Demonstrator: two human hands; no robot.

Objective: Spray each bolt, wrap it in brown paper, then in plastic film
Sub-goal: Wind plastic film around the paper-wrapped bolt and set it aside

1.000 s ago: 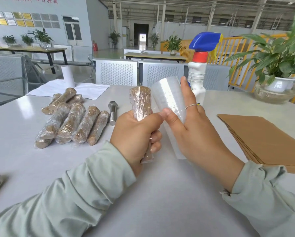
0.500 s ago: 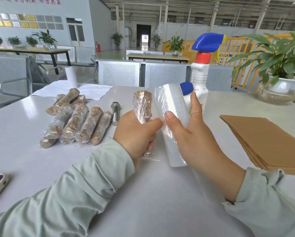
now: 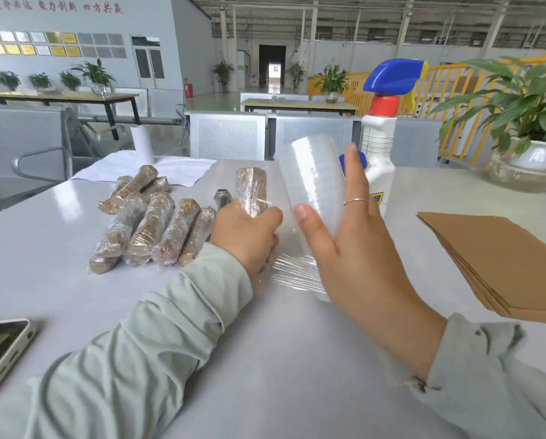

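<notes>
My left hand (image 3: 249, 236) grips a paper-wrapped bolt (image 3: 253, 191) upright, its top partly covered in clear film. My right hand (image 3: 347, 245) holds the roll of plastic film (image 3: 313, 182) between thumb and fingers, just right of the bolt. A stretched strip of film (image 3: 297, 272) runs from the roll to the bolt's lower end. A pile of several wrapped bolts (image 3: 151, 226) lies left of my left hand. One bare steel bolt (image 3: 222, 198) lies behind my left hand. The spray bottle (image 3: 381, 128) stands behind the roll. A stack of brown paper sheets (image 3: 499, 261) lies at the right.
A phone (image 3: 2, 350) lies at the table's near left edge. White paper (image 3: 157, 167) and a white roll (image 3: 142, 142) are at the far left of the table. A potted plant (image 3: 531, 153) stands at the far right corner.
My hands have pulled apart: the roll moved right and up, stretching a strip of film out from the bolt. The bolt sank lower in my left hand.
</notes>
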